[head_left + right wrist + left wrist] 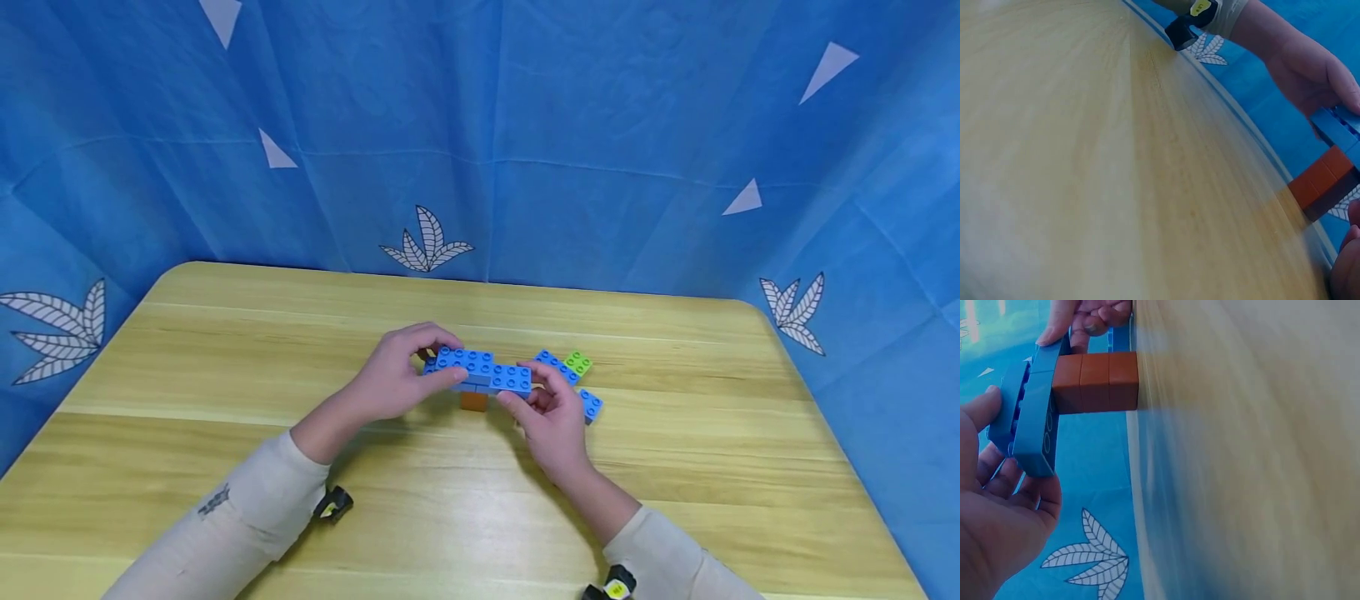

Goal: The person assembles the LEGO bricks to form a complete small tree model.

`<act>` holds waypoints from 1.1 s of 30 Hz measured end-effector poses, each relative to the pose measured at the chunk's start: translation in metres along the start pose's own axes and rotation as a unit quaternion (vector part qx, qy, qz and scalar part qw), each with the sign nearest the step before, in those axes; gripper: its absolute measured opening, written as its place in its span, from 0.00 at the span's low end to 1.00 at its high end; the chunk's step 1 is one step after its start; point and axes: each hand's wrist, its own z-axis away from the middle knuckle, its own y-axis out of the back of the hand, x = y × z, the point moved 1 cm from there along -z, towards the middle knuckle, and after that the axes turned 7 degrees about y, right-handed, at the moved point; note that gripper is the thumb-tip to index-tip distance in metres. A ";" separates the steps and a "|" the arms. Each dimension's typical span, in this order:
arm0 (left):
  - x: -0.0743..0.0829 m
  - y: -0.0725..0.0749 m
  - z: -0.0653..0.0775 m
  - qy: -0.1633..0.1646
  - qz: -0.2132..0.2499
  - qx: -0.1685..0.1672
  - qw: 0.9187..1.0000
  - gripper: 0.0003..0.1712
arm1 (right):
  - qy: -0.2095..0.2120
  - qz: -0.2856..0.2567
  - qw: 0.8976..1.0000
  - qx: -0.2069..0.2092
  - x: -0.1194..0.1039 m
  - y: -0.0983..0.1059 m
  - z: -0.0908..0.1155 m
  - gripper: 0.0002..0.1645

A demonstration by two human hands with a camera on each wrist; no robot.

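Note:
A column of stacked orange bricks [1095,382] stands on the table, carrying a bar of two blue bricks [513,379] laid end to end. Above the bar's left part is another blue brick [471,359]; in the left wrist view a narrow, slanted gap with studs shows beneath it. My left hand [392,377] grips this upper brick, thumb on its near side and fingers curled around the left end, reaching under the bar. My right hand [558,429] pinches the bar's right end between thumb and fingers.
Behind the right hand lie a blue brick [551,363], a lime green brick [578,362] beside it and another blue brick [592,406], partly hidden by that hand. A blue patterned curtain [600,150] hangs along the far edge of the wooden table [720,433].

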 end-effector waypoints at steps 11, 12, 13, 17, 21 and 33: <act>-0.001 -0.006 0.004 0.032 0.049 0.017 0.998 0.12 | -0.002 -0.006 1.000 -0.004 0.002 -0.002 0.001 0.24; -0.001 -0.007 0.005 0.032 0.052 0.020 0.998 0.12 | -0.004 -0.006 1.000 -0.004 0.002 -0.002 0.001 0.24; -0.002 -0.008 0.005 0.030 0.055 0.022 0.998 0.12 | -0.006 -0.006 1.000 -0.003 0.002 -0.002 0.002 0.24; -0.001 -0.011 0.003 0.020 0.059 0.031 0.998 0.13 | -0.007 0.003 1.000 0.002 0.000 -0.001 0.000 0.24; 0.001 -0.014 0.000 0.014 0.054 0.040 0.998 0.13 | -0.002 0.010 1.000 0.009 -0.002 0.000 -0.003 0.24; -0.006 -0.008 0.005 0.055 0.058 -0.005 0.997 0.19 | -0.133 0.183 0.971 -0.074 -0.018 0.023 0.005 0.33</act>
